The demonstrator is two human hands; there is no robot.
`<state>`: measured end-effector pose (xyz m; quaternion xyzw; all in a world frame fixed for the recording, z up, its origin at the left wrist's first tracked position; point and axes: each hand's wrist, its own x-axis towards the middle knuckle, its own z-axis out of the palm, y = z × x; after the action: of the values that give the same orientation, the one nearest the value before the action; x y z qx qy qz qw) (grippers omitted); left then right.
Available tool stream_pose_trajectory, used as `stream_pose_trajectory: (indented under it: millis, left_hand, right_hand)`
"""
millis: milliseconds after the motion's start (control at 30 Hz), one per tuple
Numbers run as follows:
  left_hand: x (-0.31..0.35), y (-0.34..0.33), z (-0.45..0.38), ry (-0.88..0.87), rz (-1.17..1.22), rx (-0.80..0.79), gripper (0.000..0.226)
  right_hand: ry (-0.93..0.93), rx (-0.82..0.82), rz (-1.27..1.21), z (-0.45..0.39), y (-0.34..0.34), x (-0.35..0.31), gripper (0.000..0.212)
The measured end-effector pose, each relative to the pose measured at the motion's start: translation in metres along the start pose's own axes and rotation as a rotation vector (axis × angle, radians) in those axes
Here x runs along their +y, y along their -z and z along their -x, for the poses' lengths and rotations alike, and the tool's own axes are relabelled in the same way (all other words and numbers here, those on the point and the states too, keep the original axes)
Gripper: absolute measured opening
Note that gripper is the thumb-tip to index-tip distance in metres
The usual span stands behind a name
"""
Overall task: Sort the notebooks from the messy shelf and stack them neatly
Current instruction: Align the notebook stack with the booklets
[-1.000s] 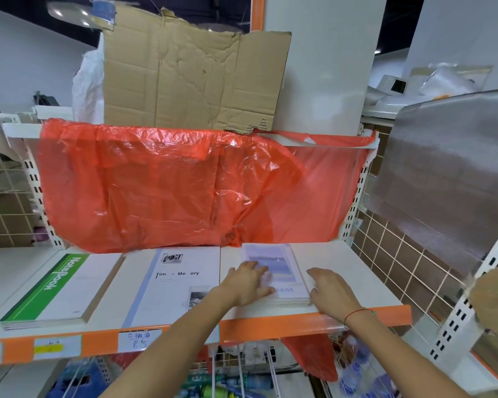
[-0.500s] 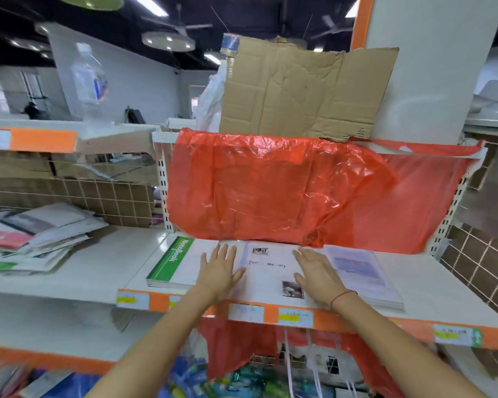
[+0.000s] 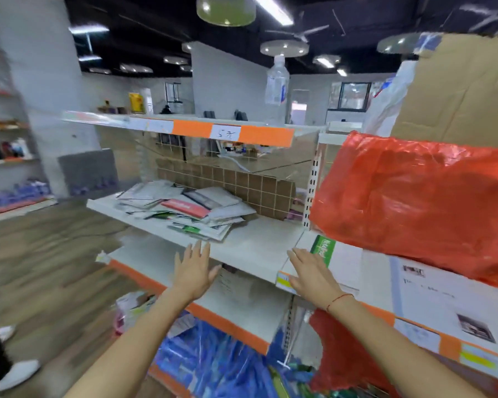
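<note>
Left hand has come off the white notebook it was pressing half a second ago and now hangs in the air with its fingers straight and spread, holding nothing, just in front of the messy pile of notebooks. That pile is the landmark: it lies heaped and crooked on the left shelf, covers pointing every way. The view has swung left towards it, so I judge the neat stacks are squared off and the person is going back for more.

Right of the pile, the right hand is also flat and open-fingered, gripping nothing. It lies over the near corner of the green notebook stack, though I cannot tell whether it touches it. Further right from the pile sits the white notebook stack, on the same right-hand shelf, under a sheet of red plastic with brown cardboard above that.

Above the pile a higher shelf carries orange price strips and a clear water bottle. Behind the pile is a brown tiled panel. Below it, blue packets crowd the lowest level. Far left of the pile runs wooden floor, more shelving, and a dark ceiling with round lamps.
</note>
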<state>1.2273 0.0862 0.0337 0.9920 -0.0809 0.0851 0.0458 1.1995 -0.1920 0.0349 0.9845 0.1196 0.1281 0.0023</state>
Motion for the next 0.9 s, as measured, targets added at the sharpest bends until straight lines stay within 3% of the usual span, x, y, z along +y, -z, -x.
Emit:
stream_pose_trajectory:
  millis: [367,900]
  left_hand:
    - [-0.111,-0.007,-0.022,0.189,-0.01,0.004,0.067]
    - [-0.164,-0.016,-0.162,0.122,0.014,0.011,0.064]
  right_hand:
    - [0.198,0.037,-0.003,-0.118,-0.017,-0.091,0.057]
    - [0.111,-0.03,0.003,-0.274,-0.049,-0.092,0.061]
